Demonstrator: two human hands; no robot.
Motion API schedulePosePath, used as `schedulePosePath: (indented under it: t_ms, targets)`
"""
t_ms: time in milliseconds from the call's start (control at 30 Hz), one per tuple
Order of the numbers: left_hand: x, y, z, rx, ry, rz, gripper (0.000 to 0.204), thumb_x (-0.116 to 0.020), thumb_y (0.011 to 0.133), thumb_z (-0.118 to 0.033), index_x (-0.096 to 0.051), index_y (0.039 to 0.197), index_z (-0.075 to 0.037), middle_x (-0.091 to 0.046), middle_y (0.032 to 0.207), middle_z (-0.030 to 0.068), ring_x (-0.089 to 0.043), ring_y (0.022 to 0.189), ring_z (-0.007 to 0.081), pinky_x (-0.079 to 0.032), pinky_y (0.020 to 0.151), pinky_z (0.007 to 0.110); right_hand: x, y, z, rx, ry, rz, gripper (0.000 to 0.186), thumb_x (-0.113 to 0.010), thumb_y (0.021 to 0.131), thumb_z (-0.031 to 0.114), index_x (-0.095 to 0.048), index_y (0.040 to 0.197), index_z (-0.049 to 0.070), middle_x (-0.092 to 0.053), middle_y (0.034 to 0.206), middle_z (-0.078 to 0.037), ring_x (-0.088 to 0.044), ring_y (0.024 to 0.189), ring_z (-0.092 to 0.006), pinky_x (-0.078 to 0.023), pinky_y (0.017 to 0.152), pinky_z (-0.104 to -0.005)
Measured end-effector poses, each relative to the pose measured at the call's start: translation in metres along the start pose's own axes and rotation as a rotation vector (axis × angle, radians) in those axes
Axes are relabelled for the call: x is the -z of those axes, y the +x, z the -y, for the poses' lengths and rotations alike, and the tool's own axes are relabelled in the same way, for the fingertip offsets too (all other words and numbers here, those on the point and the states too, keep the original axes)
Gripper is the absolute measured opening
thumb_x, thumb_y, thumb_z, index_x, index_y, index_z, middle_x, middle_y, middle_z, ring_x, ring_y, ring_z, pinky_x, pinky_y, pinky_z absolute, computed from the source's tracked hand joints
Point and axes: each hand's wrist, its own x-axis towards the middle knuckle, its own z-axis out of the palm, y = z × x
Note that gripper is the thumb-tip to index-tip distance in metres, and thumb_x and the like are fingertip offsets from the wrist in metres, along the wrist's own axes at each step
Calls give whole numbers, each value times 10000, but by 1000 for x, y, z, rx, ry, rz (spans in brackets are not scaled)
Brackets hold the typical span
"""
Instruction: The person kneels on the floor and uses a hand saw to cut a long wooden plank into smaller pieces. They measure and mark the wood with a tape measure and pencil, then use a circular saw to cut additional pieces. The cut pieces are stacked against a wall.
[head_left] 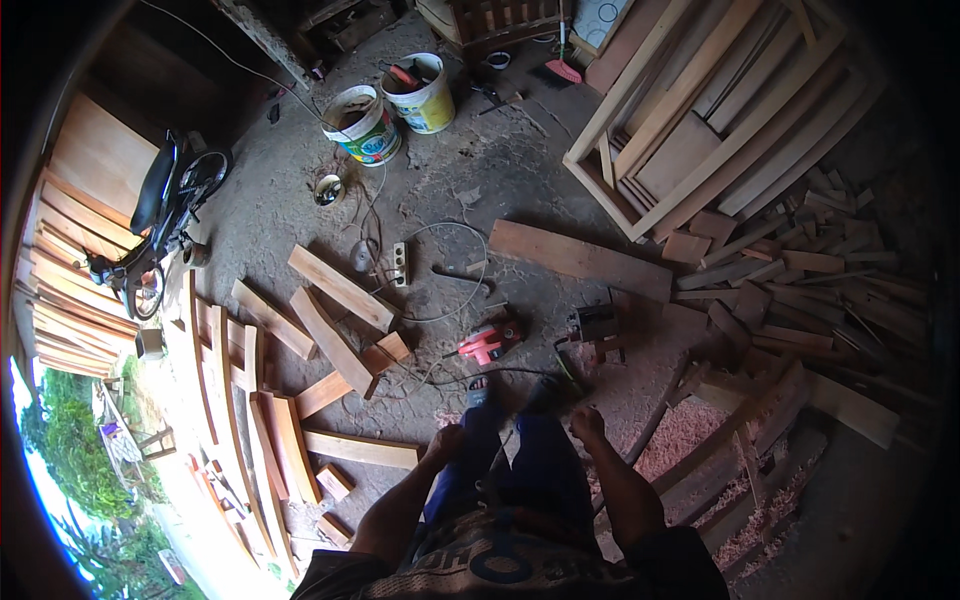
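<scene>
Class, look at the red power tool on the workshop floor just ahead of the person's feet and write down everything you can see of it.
The red power tool lies on its side on the dusty concrete floor, just ahead of the person's feet. Its body looks like red plastic with darker, blackish parts; its exact type is too small to tell. A thin cable lies close by; whether it joins the tool cannot be told. Neither hand touches it: the left hand and right hand hang nearer the legs.

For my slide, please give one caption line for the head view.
Standing person, left hand and right hand empty, above red power tool among scattered planks.
</scene>
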Motion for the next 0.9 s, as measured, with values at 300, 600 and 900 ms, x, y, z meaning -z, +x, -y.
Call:
schedulePosePath:
  t_ms: [300,600,900]
  targets:
    - [-44,-17,-89,346,369,534,743,-714,958,-439,-398,1591,-211,-221,1742,134,-188,1552,552,-321,1176,728,-55,191,3,425,-584,-234,273,-562,995,275,-707,967,45,-730,944,-226,-717,945,-426,-573,805,-505]
    - [-57,17,-34,224,364,245,643,-769,883,-309,-563,1474,-159,-381,1642,153,-320,1477,508,-417,1084,677,-109,364,47,555,-927,-148,246,-669,930,263,-704,1008,32,-737,1019,-172,-731,985,-382,-598,843,-470]
    - [-55,26,-26,231,451,224,561,-765,882,-362,-633,1403,-203,-446,1593,149,-359,1446,518,-400,1081,688,-88,466,57,-41,-1259,204,280,-679,884,251,-827,1052,83,-798,1135,-141,-764,1049,-323,-577,863,-521]
